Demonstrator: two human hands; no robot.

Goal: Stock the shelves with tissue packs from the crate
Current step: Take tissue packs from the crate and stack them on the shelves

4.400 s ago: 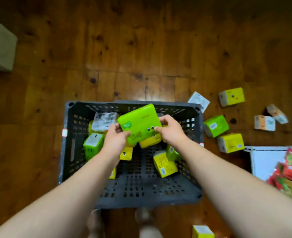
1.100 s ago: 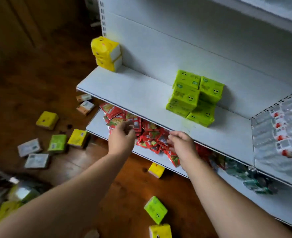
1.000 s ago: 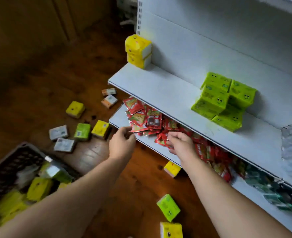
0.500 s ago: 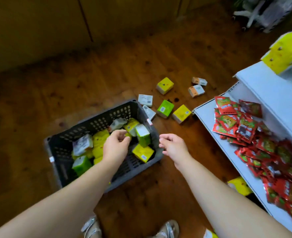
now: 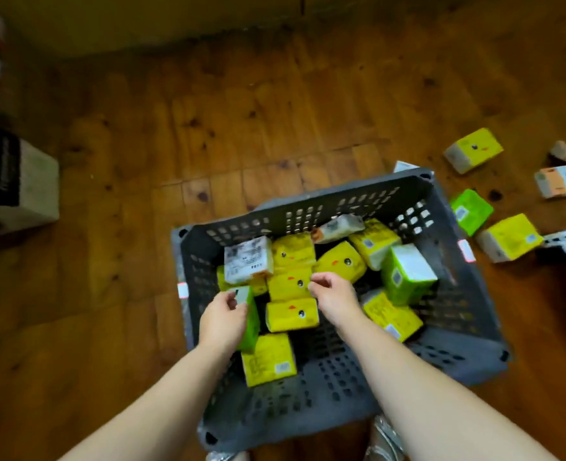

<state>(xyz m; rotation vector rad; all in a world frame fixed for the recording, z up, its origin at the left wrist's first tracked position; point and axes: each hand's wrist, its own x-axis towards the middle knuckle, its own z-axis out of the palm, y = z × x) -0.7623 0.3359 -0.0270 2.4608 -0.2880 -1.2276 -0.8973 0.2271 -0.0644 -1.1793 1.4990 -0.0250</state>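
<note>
Left hand (image 5: 223,319) at green pack (image 5: 253,319) in crate (image 5: 308,207), grip unclear. Right hand (image 5: 333,294) apart, loosely curled above yellow packs (image 5: 291,316), empty.

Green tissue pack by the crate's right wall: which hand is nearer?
Right. The right hand sits just left of the green tissue pack; the left hand, farther left.

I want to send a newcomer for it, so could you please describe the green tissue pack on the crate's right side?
Find the dark grey slatted crate on the wooden floor, holding mostly yellow packs. Just right of the right hand, the green tissue pack stands taller than its yellow neighbours, white face up; the other green pack inside is at the left hand.
</note>
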